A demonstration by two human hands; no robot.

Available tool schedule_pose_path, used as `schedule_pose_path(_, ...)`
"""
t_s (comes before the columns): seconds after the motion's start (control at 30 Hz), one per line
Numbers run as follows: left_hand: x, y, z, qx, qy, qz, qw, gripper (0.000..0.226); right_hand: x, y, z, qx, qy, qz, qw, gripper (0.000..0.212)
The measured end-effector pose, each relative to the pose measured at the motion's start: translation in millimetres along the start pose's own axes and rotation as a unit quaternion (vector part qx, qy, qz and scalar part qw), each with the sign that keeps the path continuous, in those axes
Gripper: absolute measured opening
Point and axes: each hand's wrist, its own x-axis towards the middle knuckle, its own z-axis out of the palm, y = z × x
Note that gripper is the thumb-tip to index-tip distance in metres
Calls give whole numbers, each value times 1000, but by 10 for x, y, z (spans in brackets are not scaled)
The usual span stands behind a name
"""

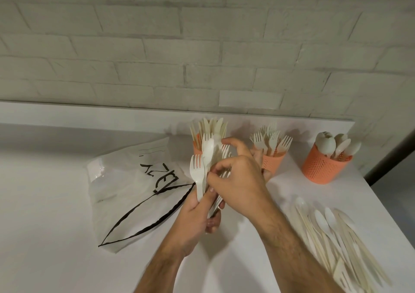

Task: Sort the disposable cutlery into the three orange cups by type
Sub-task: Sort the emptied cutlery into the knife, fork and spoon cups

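Three orange mesh cups stand along the back of the white table: the left cup (197, 145) holds knives, the middle cup (272, 161) holds forks, the right cup (323, 168) holds spoons. My left hand (197, 211) grips a bundle of mixed cutlery (207, 155) by the handles, forks and a spoon sticking up. My right hand (238, 176) pinches into the same bundle from the right, fingers on its pieces. The bundle hides part of the left cup.
A pile of loose cutlery (336, 243) lies at the right front, near the table's right edge. A crumpled clear plastic bag (130, 185) with black lettering lies to the left. A brick wall runs behind the table (45, 202).
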Motion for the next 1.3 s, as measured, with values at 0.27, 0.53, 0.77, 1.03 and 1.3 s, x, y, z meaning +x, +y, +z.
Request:
schedule_pose_path(0.27, -29, -27, -44, -89, -6, -4, 996, 22, 62, -10, 60, 182, 99, -11, 978, 24)
schedule_pose_path(0.53, -44, -48, -233, -92, 22, -1, 995, 31, 570, -64, -295, 332, 308, -69, 889, 26)
schedule_pose_path(0.77, -63, 82, -286, -121, 56, 2, 991, 21, 1191, 281, 253, 172, 241, -44, 954, 14)
schedule_pose_path(1.03, -42, 118, -316, -109, 100, 20, 989, 17, 1103, 371, 583, -45, 44, 21, 998, 9)
schedule_pose_path(1.3, 30, 65, -156, -49, 152, 63, 985, 14, 499, 103, -35, 270, 111, -86, 952, 21)
